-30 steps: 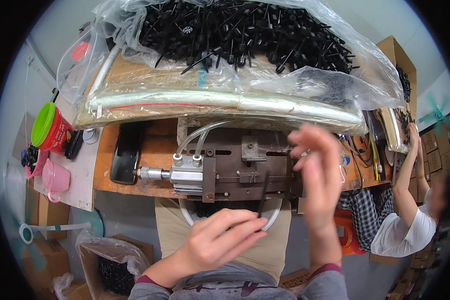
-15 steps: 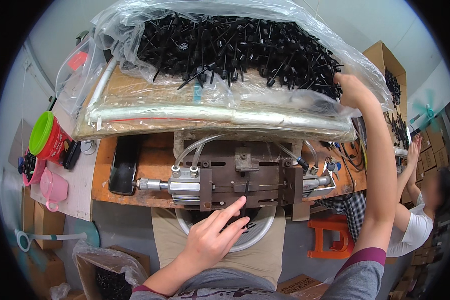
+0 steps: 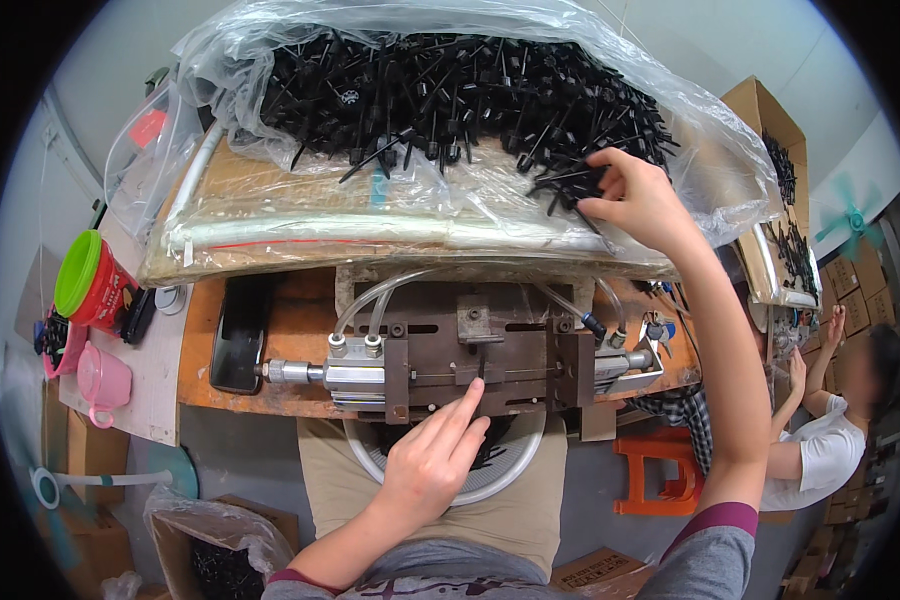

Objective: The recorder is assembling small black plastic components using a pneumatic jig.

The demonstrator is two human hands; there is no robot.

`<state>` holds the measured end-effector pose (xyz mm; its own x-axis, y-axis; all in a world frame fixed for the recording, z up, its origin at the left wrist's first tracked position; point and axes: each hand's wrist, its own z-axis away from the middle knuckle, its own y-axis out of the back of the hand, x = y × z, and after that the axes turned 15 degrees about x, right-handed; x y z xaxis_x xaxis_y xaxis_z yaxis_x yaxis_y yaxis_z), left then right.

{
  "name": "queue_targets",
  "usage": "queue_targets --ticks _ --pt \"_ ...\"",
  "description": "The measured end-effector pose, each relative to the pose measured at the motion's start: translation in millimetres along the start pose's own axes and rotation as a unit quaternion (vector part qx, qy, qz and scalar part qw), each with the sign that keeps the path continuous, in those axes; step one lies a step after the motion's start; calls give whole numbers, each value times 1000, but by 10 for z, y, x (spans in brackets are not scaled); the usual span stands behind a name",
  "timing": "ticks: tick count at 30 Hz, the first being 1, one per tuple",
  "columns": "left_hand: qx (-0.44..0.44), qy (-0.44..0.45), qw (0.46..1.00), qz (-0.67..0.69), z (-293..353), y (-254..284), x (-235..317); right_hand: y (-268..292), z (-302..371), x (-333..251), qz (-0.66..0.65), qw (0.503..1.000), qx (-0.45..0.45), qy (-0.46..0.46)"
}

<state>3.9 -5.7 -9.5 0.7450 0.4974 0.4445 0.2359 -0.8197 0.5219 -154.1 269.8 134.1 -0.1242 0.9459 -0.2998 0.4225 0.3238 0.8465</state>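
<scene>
My left hand (image 3: 430, 465) reaches over the front edge of the metal fixture (image 3: 435, 350). Its index fingertip touches a slim black piece (image 3: 483, 362) standing at the fixture's middle; the other fingers are stretched out and hold nothing. At the right front of the heap of black plastic stemmed parts (image 3: 420, 95), my right hand (image 3: 638, 200) has its fingers and thumb curled around a small clump of these parts (image 3: 570, 185). How many it grips is hidden. The heap lies on a plastic-wrapped board.
Below the fixture, a white-rimmed basket (image 3: 505, 487) with black pieces rests on my lap. A phone (image 3: 240, 335), red tub (image 3: 105, 285) and pink cup (image 3: 103, 380) stand left. An orange stool (image 3: 660, 475) and another person (image 3: 820, 450) are at right.
My right hand has moved left from the heap's right edge to its front, among the black parts. My left index fingertip has come up onto the piece in the fixture. The view has shifted slightly.
</scene>
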Motion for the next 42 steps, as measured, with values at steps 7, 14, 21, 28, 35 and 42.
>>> queue_targets --ticks 7,14,21,28,35,42 --pt "-10 -4 1000 -21 -14 61 45 99 -120 -347 -71 997 -19 7" --pt "-36 -11 999 -39 -67 24 52 333 -66 -331 131 983 -47 116" --pt "-23 -15 999 -40 -125 -28 23 109 -152 -253 63 991 -111 30" --pt "-30 -10 998 -47 -119 -24 31 -256 -184 -420 72 992 -57 85" --pt "-30 -15 998 -54 -115 -17 24 -201 -212 -726 130 979 -88 134" --pt "-40 -12 998 -45 -107 -2 57 -295 -345 -788 179 955 -93 217"
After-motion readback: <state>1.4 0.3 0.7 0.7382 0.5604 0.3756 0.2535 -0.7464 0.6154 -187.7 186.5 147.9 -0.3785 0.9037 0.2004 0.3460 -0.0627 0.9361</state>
